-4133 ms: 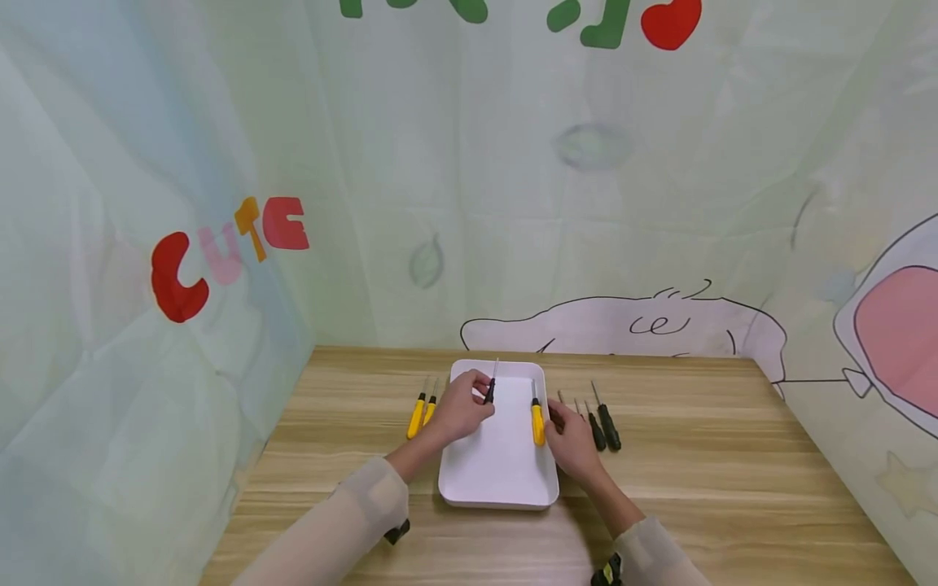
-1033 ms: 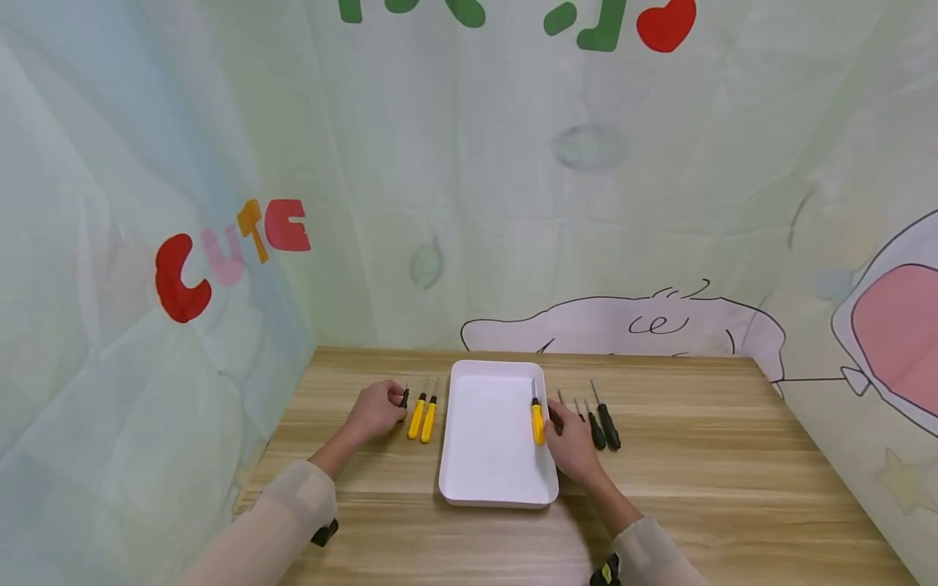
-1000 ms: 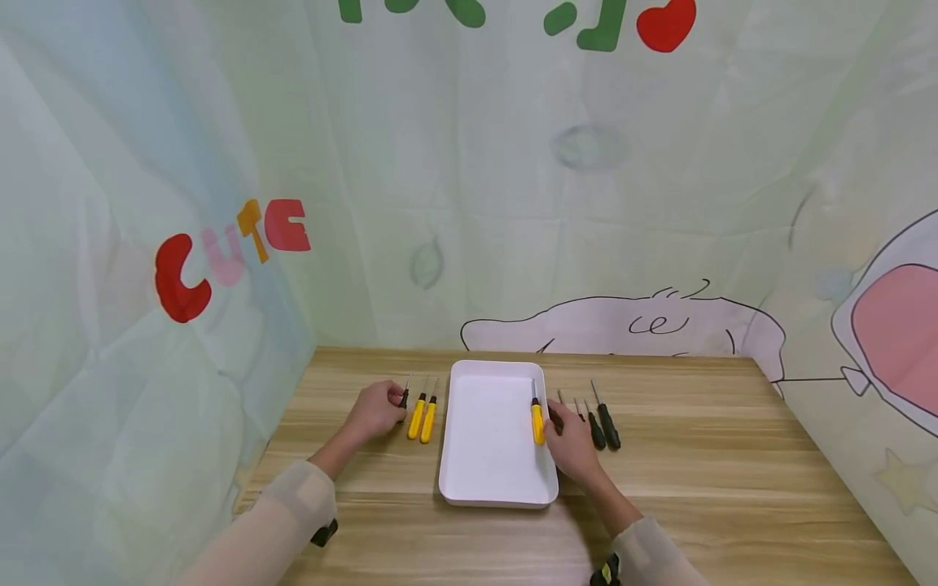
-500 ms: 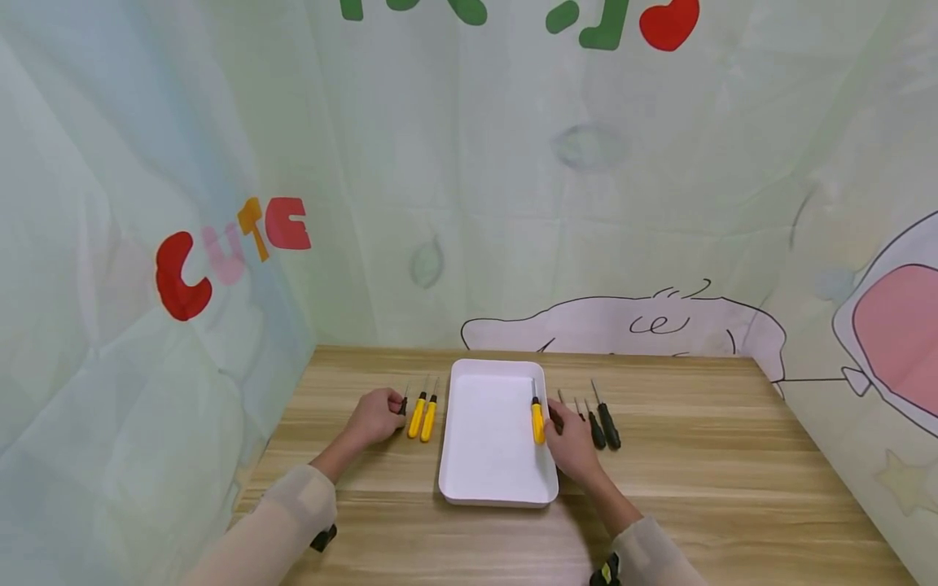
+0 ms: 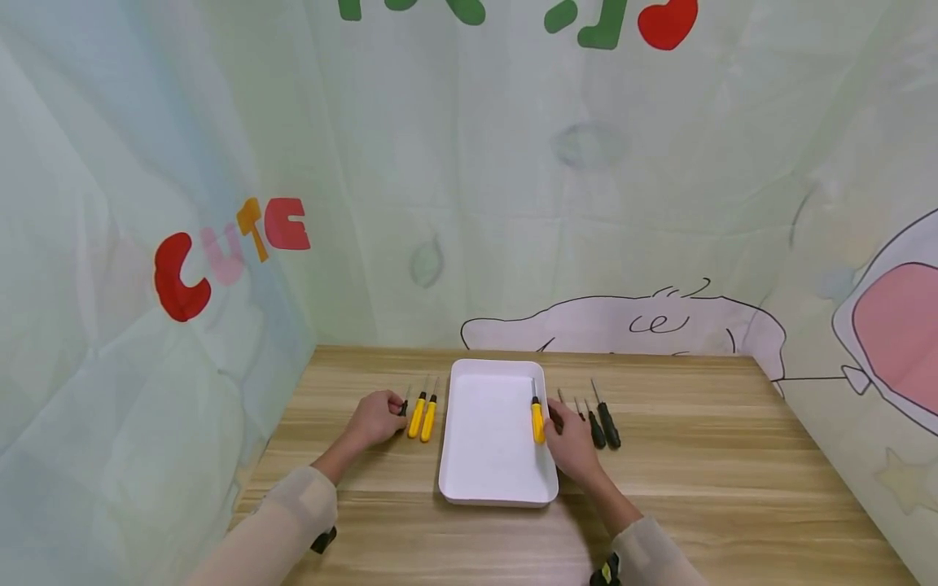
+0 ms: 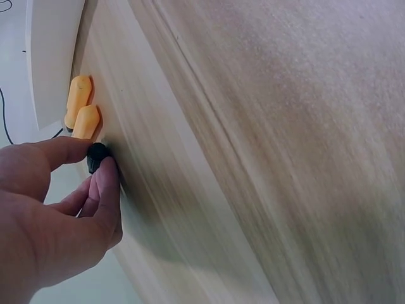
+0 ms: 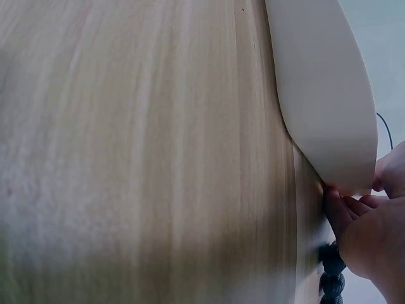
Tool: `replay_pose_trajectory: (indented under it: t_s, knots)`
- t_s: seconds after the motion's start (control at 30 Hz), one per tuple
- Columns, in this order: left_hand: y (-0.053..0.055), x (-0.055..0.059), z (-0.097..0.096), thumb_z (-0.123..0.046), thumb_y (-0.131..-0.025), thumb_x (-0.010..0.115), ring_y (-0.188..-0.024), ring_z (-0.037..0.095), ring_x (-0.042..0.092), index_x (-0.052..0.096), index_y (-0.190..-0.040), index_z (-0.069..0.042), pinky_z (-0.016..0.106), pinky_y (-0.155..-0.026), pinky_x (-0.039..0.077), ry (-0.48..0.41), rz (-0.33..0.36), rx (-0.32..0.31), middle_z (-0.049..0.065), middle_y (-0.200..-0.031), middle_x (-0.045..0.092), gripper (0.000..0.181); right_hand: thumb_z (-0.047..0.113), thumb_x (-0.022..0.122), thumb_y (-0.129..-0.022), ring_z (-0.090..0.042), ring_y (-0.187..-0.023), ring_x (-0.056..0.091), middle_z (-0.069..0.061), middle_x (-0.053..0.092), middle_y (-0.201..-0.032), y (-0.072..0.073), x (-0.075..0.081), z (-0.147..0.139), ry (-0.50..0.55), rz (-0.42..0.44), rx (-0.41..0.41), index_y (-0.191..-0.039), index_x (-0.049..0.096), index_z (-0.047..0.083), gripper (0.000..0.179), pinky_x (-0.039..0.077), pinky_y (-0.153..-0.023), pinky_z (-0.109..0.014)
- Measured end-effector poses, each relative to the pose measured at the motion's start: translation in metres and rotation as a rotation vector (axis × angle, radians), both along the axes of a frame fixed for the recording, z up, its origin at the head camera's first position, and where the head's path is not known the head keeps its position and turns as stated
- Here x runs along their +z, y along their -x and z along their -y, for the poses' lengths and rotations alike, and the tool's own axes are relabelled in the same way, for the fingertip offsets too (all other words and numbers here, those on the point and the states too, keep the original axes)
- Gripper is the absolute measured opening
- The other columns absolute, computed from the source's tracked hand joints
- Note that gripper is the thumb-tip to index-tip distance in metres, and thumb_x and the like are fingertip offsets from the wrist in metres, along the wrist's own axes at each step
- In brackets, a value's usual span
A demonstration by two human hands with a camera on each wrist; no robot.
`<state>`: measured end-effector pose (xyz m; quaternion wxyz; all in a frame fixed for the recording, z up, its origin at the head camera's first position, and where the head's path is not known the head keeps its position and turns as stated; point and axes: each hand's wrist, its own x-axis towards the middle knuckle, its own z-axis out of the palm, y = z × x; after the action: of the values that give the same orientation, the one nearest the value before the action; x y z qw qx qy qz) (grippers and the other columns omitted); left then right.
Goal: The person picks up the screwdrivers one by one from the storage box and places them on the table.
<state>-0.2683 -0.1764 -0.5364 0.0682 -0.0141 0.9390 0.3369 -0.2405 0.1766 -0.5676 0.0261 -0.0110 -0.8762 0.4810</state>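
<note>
My left hand (image 5: 377, 417) pinches the black handle of a small screwdriver (image 6: 97, 156) between thumb and fingers, at the left of two yellow-handled screwdrivers (image 5: 416, 417). Its thin shaft points toward the back wall, and fingers partly cover the handle. At the right side of the white tray (image 5: 498, 492), my right hand (image 5: 572, 446) grips the tray's wall, with the thumb by the rim and the fingers against the outside. One yellow screwdriver (image 5: 538, 423) lies inside the tray along its right wall.
Several black-handled screwdrivers (image 5: 607, 425) lie right of the tray, some partly behind the right hand. The wooden table (image 5: 696, 488) meets a printed curtain (image 5: 381, 268) at the back and sides.
From above the tray, my left hand has carried the small black screwdriver left, past the yellow pair, then moved slightly toward the front edge. The right hand and tray stay in place.
</note>
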Motion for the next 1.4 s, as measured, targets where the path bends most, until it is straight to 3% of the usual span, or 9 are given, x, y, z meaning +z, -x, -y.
replay_pose_trajectory:
  t_s: [0.63,1.03,1.4]
  knots:
    - [-0.002,0.001,0.0,-0.015,-0.092,0.077,-0.094,0.026,0.066,0.068,-0.118,0.008,0.042,-0.088,0.06,-0.001,0.001,0.018,0.013,-0.102,0.071,0.036,0.011,0.058,-0.105,-0.035,-0.131,0.063,-0.021,0.063,-0.145,0.001,-0.001,0.0,-0.014,-0.008,-0.002,-0.15,0.057,-0.001,0.046,0.054,-0.108,-0.052]
    - [-0.002,0.025,-0.01,-0.018,-0.1,0.07,-0.098,0.027,0.066,0.062,-0.135,0.011,0.04,-0.087,0.061,-0.017,-0.02,0.014,0.017,-0.114,0.07,0.046,0.008,0.057,-0.105,-0.037,-0.13,0.064,-0.023,0.064,-0.144,0.0,-0.004,0.0,-0.021,-0.026,0.005,-0.149,0.057,-0.003,0.045,0.054,-0.106,-0.053]
    - [-0.006,0.039,-0.035,-0.015,-0.098,0.069,-0.113,0.034,0.069,0.061,-0.138,0.011,0.045,-0.095,0.061,-0.156,-0.081,-0.051,0.017,-0.118,0.072,0.048,0.011,0.057,-0.105,-0.037,-0.132,0.062,-0.023,0.062,-0.146,0.0,-0.002,-0.001,-0.021,-0.011,0.002,-0.15,0.056,-0.002,0.046,0.054,-0.107,-0.053]
